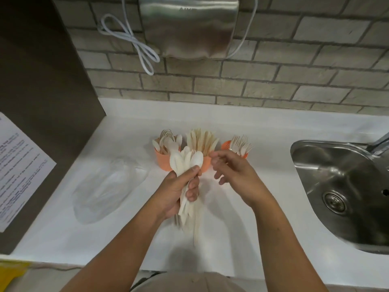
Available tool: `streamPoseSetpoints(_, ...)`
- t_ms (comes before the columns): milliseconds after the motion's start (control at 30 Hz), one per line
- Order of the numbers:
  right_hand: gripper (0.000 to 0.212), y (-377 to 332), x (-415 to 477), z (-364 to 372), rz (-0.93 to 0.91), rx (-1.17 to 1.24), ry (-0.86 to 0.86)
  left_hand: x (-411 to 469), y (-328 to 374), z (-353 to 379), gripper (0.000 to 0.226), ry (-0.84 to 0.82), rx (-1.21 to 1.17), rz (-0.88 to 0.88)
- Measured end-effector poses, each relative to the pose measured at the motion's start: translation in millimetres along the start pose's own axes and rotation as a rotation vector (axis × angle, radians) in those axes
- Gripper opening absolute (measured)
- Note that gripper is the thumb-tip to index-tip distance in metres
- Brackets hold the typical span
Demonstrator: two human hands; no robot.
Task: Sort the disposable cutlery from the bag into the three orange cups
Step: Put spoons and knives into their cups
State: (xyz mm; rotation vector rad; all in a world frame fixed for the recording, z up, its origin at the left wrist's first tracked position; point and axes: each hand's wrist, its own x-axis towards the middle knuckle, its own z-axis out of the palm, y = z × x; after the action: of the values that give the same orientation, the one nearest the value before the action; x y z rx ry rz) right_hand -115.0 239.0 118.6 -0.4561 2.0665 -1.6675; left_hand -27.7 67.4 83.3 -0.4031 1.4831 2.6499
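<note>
1. I read this as a shared kitchenette or pantry, not a home kitchen.
2. The stainless sink is my landmark. It is set into a white countertop, with a strainer drain in its floor and a metal faucet at its far rim.
3. Up and left of the sink, a brushed-steel hand dryer hangs on the grey brick-tile wall. Its white cable is looped beside it. That fixture suggests a workplace or public room.
4. Far left of the sink, a printed notice is stuck to a brown panel. I cannot read its text.
5. Just left of the sink, an orange cup of forks, an orange cup of knives and an orange cup of spoons hold disposable cutlery for communal use.
</note>
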Motion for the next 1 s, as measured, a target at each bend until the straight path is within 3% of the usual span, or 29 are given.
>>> streamPoseSetpoints(133,0.003,-3.7,9.7,30.6,-0.138,-0.039,0.078,2.5,1.3,0.4,0.036,-0.052,0.102,0.01)
streamPoseSetpoints(267,0.01,0.4,19.1,34.4,-0.103,0.13,0.245,8.2,3.0,-9.8,0.034,-0.08,0.059,0.023)
streamPoseSetpoints(467,0.016,-16.7,37.1,10.1,-0.02,0.776,0.435,14.8,5.3,-21.5,0.021,-0.143,0.076,0.005)
streamPoseSetpoints(533,0.022,-24.5,42.7,-3.3,-0.017,0.698,0.409,18.8,8.3,-26.0,0.02,-0.181,0.105,-0.027)
streamPoseSetpoints(733,0.056,-37.4,56.4,6.3,-0.023,-0.152,0.042,35.0,20.3,-29.0,0.017,-0.286,0.198,-0.119)
streamPoseSetpoints(800,0.049,-35.8,60.8,12.4,-0.085,-0.226,-0.025,42.2,22.6,-29.1,0.016,-0.305,0.215,-0.13)
streamPoseSetpoints(900,0.032,-35.2,67.4,13.3,-0.089,-0.15,-0.085,50.9,23.0,-32.3,0.014,-0.306,0.206,-0.16)
streamPoseSetpoints(1000,0.022,-33.8,75.9,11.1,-0.072,-0.059,0.034,54.5,20.0,-36.8,0.008,-0.31,0.178,-0.197)
